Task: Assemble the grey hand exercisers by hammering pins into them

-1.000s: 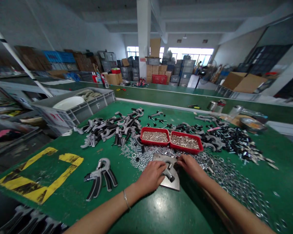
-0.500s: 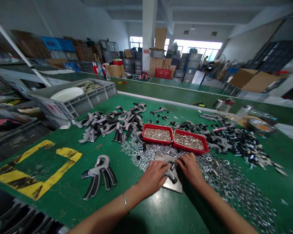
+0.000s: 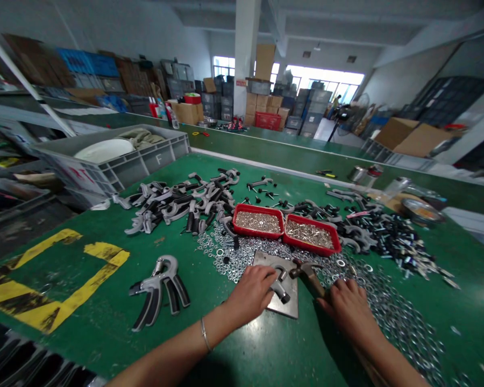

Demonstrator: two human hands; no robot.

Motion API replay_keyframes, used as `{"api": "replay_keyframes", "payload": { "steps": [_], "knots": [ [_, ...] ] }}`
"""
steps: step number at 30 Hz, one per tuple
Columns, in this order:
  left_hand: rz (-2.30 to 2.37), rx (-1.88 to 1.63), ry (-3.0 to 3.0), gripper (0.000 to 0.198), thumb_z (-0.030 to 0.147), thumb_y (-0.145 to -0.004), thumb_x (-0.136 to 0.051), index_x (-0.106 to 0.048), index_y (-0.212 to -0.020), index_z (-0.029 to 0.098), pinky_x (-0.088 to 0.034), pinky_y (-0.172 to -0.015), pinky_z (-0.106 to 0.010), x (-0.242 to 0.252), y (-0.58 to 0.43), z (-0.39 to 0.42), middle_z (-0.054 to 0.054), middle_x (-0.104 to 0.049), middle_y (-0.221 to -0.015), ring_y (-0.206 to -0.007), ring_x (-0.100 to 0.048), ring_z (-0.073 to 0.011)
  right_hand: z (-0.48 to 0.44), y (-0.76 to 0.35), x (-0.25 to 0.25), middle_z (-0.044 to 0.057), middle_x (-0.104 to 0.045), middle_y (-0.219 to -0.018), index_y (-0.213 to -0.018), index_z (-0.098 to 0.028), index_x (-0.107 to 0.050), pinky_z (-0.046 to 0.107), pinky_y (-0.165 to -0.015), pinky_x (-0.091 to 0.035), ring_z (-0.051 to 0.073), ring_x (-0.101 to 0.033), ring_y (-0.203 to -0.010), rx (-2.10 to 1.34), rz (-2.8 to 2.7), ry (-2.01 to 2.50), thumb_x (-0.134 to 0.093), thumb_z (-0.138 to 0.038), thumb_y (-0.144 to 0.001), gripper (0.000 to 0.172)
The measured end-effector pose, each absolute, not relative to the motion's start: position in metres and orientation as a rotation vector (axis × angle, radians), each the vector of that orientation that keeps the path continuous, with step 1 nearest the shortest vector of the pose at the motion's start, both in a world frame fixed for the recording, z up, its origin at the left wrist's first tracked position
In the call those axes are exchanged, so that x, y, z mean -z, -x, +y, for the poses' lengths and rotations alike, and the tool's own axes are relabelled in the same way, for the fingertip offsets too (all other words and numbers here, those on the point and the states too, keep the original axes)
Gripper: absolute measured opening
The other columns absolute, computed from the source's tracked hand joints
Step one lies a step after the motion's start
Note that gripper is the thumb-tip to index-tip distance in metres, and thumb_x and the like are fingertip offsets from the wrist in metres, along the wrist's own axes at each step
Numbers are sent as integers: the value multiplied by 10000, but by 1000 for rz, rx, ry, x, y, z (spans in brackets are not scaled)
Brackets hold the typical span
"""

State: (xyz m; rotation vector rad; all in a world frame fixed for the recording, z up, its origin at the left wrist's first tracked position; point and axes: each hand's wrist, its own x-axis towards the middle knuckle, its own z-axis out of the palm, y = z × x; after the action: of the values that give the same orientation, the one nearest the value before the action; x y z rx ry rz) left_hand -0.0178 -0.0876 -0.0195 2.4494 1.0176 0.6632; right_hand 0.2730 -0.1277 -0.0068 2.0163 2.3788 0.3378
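Note:
My left hand (image 3: pixel 250 291) is closed round a grey curved hand-grip handle part (image 3: pixel 280 292), pressing it on a flat square metal plate (image 3: pixel 289 308). Part of that piece is hidden under my fingers. At the right, my right hand (image 3: pixel 349 305) is closed on the wooden handle of a claw hammer (image 3: pixel 312 279). The hammer's head lies at the plate's right edge, close to the handle part. A sprung hand gripper (image 3: pixel 161 287) with black-padded handles rests on the green table left of my left hand.
Two red trays (image 3: pixel 258 231) of small metal pieces stand behind the plate. Loose washers (image 3: pixel 391 312) spread around it. Grey handle parts (image 3: pixel 177 204) are heaped back left, black-headed screws (image 3: pixel 407 244) back right. A grey crate (image 3: pixel 145 161) and yellow-black tape (image 3: pixel 105 252) are at left.
My right hand has left the handle part and moved right, toward me, now holding the hammer. My left hand stays on the handle part. The view has shifted slightly.

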Motion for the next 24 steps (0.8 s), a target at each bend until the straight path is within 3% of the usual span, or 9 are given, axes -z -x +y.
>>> {"api": "replay_keyframes", "payload": {
  "steps": [3,7,13,17,20,22,24],
  "knots": [
    [1032,-654,-2453,440,186,-880,-578,-516,-1313,236,-388,-1037,-480,21,16,-87,-91,-569,-1288,-1203,-493,-276,-139,-281,9,124,-662,-846,-805,-198,-587,411,-714,-448,298,-586,-811,111,2394,-2209,-534,-328,-871,155],
    [1033,-645,-2468,440,201,-883,-579,-515,-1317,232,-395,-1027,-486,21,15,-88,-99,-565,-1285,-1197,-491,-283,-136,-258,-7,45,-675,-781,-980,-234,-516,319,-640,-473,222,-638,-671,871,2416,-2319,-356,-412,-954,240],
    [1093,-654,-2426,506,187,-855,-608,-502,-1343,266,-384,-1047,-484,21,15,-91,-92,-531,-1316,-1212,-473,-289,-139,-238,-26,72,-676,-742,-883,-250,-503,317,-577,-426,246,-646,-621,710,2327,-2218,-354,-404,-948,224],
    [1284,-684,-2281,811,220,-817,-657,-244,-1514,254,-362,-1058,-521,27,9,-96,-134,-494,-1339,-1232,-448,-323,-145,-228,-38,68,-687,-801,-942,-256,-527,321,-658,-462,236,-661,-711,855,2471,-2205,-290,-463,-988,318],
    [1359,-705,-2229,983,206,-801,-656,-17,-1549,185,-329,-1075,-548,32,4,-97,-188,-451,-1397,-1250,-434,-347,-142,-220,-37,81,-684,-769,-898,-243,-533,331,-619,-447,244,-649,-656,783,2412,-2173,-331,-446,-972,295],
    [1373,-698,-2229,1008,197,-792,-653,15,-1546,168,-312,-1079,-565,34,3,-97,-205,-442,-1411,-1244,-437,-360,-142,-221,-32,62,-657,-701,-816,-241,-526,324,-594,-442,233,-630,-616,872,2359,-2169,-376,-447,-945,286],
    [1361,-681,-2237,979,202,-779,-655,-47,-1544,152,-312,-1074,-570,32,3,-95,-206,-482,-1369,-1222,-452,-367,-147,-227,-26,19,-613,-644,-819,-245,-542,301,-536,-441,199,-590,-544,1191,2237,-2273,-351,-509,-942,348]
  ]
}}
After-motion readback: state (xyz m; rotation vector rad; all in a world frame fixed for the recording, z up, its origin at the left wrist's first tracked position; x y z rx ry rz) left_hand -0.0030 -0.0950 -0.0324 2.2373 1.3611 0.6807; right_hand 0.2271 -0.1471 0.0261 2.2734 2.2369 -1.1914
